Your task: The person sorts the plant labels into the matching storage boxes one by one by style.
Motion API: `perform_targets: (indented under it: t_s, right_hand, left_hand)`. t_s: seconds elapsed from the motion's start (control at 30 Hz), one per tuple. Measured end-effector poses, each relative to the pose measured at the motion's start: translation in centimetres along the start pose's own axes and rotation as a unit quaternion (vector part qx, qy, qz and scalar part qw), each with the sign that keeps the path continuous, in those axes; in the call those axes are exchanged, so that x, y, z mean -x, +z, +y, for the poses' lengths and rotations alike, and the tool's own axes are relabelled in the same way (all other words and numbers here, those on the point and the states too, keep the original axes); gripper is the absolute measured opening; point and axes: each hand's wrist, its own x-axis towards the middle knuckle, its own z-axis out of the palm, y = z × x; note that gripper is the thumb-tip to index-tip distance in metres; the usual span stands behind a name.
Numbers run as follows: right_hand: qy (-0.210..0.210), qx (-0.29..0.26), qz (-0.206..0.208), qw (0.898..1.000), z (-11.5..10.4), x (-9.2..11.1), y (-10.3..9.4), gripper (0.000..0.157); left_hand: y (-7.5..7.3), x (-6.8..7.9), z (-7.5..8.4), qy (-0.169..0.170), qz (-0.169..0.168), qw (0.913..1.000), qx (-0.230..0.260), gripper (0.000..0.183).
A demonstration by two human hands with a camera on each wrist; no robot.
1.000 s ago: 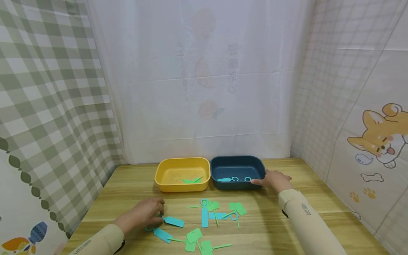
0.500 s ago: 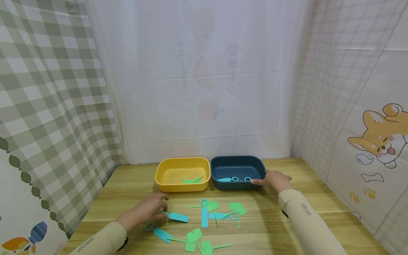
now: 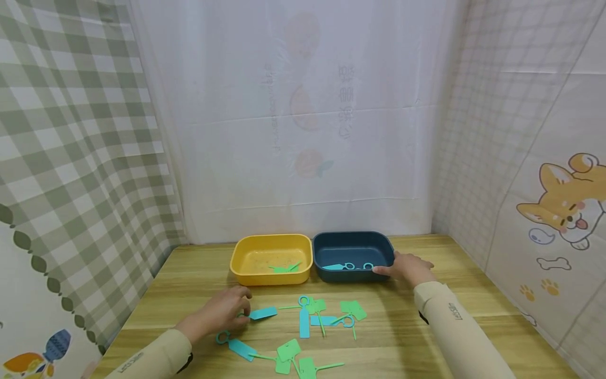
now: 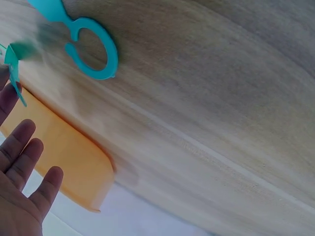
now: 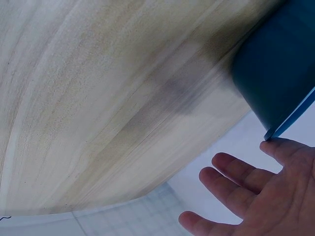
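Observation:
My left hand (image 3: pixel 221 311) pinches a blue hanging plant tag (image 3: pixel 263 313) by its ring end, low over the table; in the left wrist view the tag (image 4: pixel 13 61) appears edge-on at the fingertips, the other fingers spread. Just below that hand lies another blue ring-ended tag (image 3: pixel 242 349), whose open hook (image 4: pixel 110 54) shows large in the left wrist view. My right hand (image 3: pixel 407 267) rests against the right front corner of a navy box (image 3: pixel 352 276), thumb along the front rim. In the right wrist view a fingertip touches the box rim (image 5: pixel 290 115), and the remaining fingers extend past it.
Left of the navy box, a yellow box (image 3: pixel 272 280) holds green T-shaped plant labels (image 3: pixel 285 269). Blue tags (image 3: pixel 337 267) lie inside the navy one. More blue tags (image 3: pixel 304 322) and green labels (image 3: pixel 289 349) are scattered across the wooden table (image 3: pixel 379 342). A white curtain (image 3: pixel 303 131) hangs behind.
My left hand has shifted slightly right and away from me with the blue tag, whose flat end has swung upward in the view. The right hand stays on the navy box.

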Motion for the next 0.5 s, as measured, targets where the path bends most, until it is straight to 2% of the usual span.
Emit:
perform_targets:
  t_s: [0.17,0.3,0.5]
  right_hand:
    - [-0.002,0.001,-0.001,1.000,0.0,0.0,0.1,0.120]
    - [-0.002,0.001,0.000,1.000,0.0,0.0,0.1,0.115]
    - [0.001,-0.003,0.002,1.000,-0.1,0.1,0.0,0.112]
  left_hand:
    - [-0.2,-0.2,0.2,-0.001,0.020,0.9998,0.005,0.008]
    - [-0.5,-0.4,0.3,0.002,0.046,0.9989,0.009,0.010]
    - [-1.3,-1.3,0.6,0.000,0.066,0.9978,0.012,0.007]
